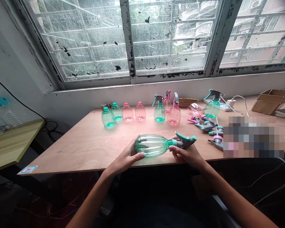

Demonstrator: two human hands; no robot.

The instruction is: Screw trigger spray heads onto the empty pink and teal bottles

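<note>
A clear green spray bottle (154, 145) lies sideways in the air above the table's front edge, its base to the left. My left hand (130, 153) is wrapped round the base end. At the neck, my right hand (186, 153) grips the teal collar, with thumb and fingers closed about it. The teal and grey trigger head (186, 140) sits on the bottle's neck and points right. Whether the collar is fully tight, I cannot tell.
Open green bottles (108, 117) and pink bottles (140, 111) stand at the back left. Bottles with spray heads (159, 109) stand mid-table. Loose trigger heads (206, 125) lie to the right, near a blurred patch. A cardboard box (270, 101) and a power strip (225, 106) are behind.
</note>
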